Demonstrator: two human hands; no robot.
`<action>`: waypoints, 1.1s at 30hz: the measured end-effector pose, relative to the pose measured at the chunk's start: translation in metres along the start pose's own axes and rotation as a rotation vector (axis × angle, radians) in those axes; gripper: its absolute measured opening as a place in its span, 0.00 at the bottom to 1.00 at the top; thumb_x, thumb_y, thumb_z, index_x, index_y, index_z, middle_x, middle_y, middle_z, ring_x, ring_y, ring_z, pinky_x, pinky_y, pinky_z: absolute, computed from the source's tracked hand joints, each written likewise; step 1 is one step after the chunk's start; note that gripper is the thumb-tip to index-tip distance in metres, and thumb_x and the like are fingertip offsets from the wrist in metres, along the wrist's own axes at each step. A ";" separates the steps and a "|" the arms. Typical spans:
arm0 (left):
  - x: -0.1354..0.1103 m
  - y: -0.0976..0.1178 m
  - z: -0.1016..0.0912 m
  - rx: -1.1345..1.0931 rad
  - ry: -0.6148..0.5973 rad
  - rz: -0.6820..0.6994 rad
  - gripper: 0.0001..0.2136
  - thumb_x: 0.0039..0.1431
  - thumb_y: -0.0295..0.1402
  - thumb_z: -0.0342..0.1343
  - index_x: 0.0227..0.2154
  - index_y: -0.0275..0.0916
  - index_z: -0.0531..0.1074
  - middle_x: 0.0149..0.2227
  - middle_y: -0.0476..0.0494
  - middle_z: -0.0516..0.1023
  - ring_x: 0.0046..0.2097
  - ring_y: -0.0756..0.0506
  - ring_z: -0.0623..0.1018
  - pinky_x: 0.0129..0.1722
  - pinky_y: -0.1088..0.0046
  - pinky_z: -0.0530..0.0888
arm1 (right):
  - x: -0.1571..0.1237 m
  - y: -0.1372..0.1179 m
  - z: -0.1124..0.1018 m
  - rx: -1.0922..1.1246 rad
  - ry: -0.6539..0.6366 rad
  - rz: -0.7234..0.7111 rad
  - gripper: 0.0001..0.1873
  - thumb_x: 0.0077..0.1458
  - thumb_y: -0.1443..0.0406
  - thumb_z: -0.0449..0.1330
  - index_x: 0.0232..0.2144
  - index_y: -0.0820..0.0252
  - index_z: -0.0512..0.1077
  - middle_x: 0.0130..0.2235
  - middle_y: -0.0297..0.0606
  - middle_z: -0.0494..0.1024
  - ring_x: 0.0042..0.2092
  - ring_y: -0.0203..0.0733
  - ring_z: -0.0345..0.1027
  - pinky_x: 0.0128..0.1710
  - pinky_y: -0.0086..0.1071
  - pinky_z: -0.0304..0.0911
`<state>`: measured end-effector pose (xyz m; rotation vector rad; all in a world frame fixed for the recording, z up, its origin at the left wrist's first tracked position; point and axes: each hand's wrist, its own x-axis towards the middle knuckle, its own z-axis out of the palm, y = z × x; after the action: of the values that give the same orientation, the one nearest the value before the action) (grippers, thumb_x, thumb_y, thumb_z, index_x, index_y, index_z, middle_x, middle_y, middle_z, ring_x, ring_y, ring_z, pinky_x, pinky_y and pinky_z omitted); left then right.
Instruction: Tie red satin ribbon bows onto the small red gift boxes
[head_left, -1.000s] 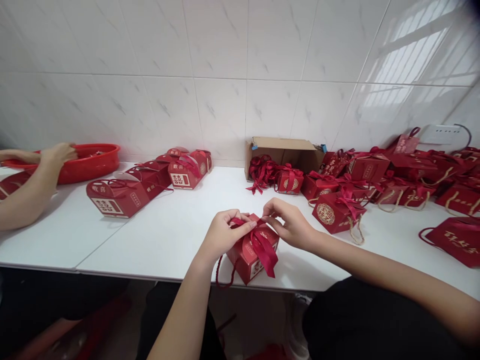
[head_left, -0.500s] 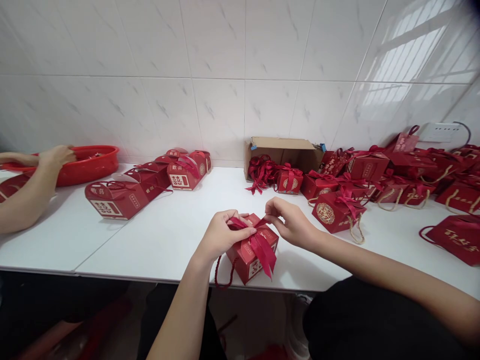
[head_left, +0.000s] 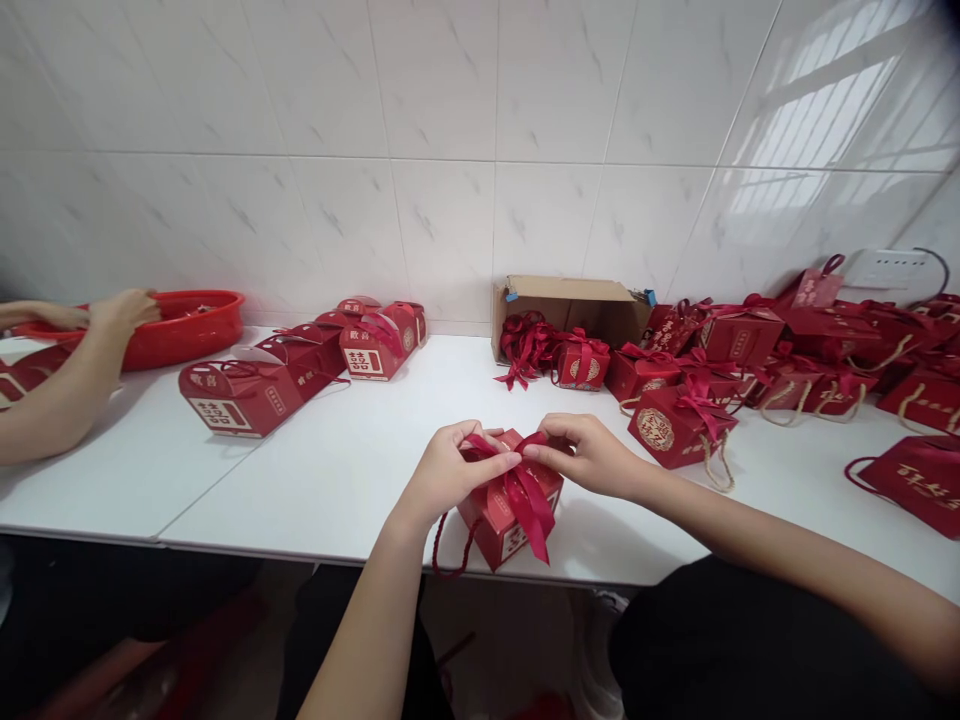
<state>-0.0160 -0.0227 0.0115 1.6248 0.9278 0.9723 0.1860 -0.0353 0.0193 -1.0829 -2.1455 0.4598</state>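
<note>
A red gift box [head_left: 491, 530] with a cord handle stands at the table's front edge, between my hands. A shiny red ribbon [head_left: 531, 508] lies across its top, one tail hanging down the near side. With thumb and fingers, my left hand [head_left: 456, 470] pinches the ribbon on the box's left top. On the other side my right hand [head_left: 585, 452] grips a ribbon loop, its thumb tip almost meeting my left thumb. The fingers partly hide the ribbon's crossing.
An open cardboard carton [head_left: 574, 290] with red ribbon bows [head_left: 529, 345] stands by the wall. Many finished-looking red boxes [head_left: 739, 335] crowd the right. More boxes [head_left: 262, 390] line up at left. Beyond them, another person's arm [head_left: 82, 380] reaches by a red basin [head_left: 187, 330].
My right hand has come down and closer to my left hand, bringing the ribbon's right part into a loop. My left hand keeps its pinch.
</note>
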 end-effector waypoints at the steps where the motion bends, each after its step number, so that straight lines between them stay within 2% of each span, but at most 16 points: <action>1: 0.000 0.000 0.000 0.007 0.003 0.011 0.13 0.44 0.38 0.64 0.21 0.39 0.65 0.34 0.41 0.80 0.52 0.38 0.73 0.48 0.64 0.70 | 0.000 -0.001 0.000 0.001 -0.002 -0.008 0.18 0.58 0.58 0.55 0.19 0.61 0.63 0.22 0.31 0.63 0.25 0.32 0.54 0.26 0.27 0.52; 8: -0.002 0.003 0.002 0.030 -0.004 0.029 0.11 0.44 0.37 0.64 0.21 0.39 0.68 0.32 0.42 0.80 0.52 0.37 0.73 0.49 0.62 0.70 | 0.000 0.000 0.000 -0.033 -0.019 -0.077 0.19 0.55 0.56 0.58 0.19 0.60 0.62 0.21 0.29 0.62 0.24 0.31 0.53 0.24 0.26 0.51; 10: -0.002 0.004 0.003 0.046 -0.013 0.034 0.10 0.45 0.36 0.63 0.22 0.39 0.68 0.32 0.42 0.80 0.52 0.38 0.73 0.49 0.63 0.69 | 0.000 0.000 0.000 -0.042 -0.026 -0.082 0.19 0.56 0.56 0.56 0.19 0.60 0.63 0.21 0.29 0.62 0.24 0.31 0.52 0.24 0.26 0.51; 14: -0.003 0.005 0.006 0.055 -0.039 0.044 0.11 0.46 0.35 0.63 0.20 0.39 0.65 0.32 0.42 0.80 0.53 0.38 0.73 0.49 0.64 0.69 | -0.001 -0.001 -0.001 -0.052 -0.002 -0.101 0.21 0.60 0.58 0.52 0.18 0.61 0.63 0.20 0.30 0.62 0.24 0.31 0.53 0.24 0.27 0.51; 20: -0.002 0.004 0.008 0.031 -0.051 0.041 0.16 0.45 0.33 0.62 0.18 0.40 0.57 0.30 0.44 0.79 0.48 0.39 0.76 0.45 0.65 0.69 | -0.002 0.004 0.003 -0.084 0.057 -0.091 0.21 0.61 0.60 0.50 0.17 0.60 0.63 0.21 0.31 0.63 0.24 0.32 0.56 0.27 0.28 0.52; 28: 0.001 0.002 0.009 0.007 -0.060 0.035 0.16 0.44 0.33 0.62 0.18 0.40 0.56 0.29 0.44 0.78 0.46 0.39 0.77 0.42 0.67 0.70 | -0.002 0.007 0.003 -0.126 0.121 -0.076 0.21 0.60 0.60 0.50 0.17 0.60 0.63 0.20 0.32 0.63 0.24 0.33 0.56 0.26 0.28 0.53; 33: 0.001 0.005 0.011 -0.001 -0.064 0.037 0.15 0.44 0.33 0.63 0.17 0.40 0.59 0.26 0.45 0.77 0.49 0.38 0.75 0.42 0.66 0.71 | -0.004 0.006 -0.003 -0.146 0.136 -0.106 0.22 0.61 0.60 0.50 0.16 0.60 0.63 0.20 0.32 0.62 0.24 0.33 0.56 0.25 0.28 0.52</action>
<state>-0.0051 -0.0265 0.0141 1.6681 0.8565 0.9407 0.1932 -0.0346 0.0163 -1.0418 -2.1288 0.1774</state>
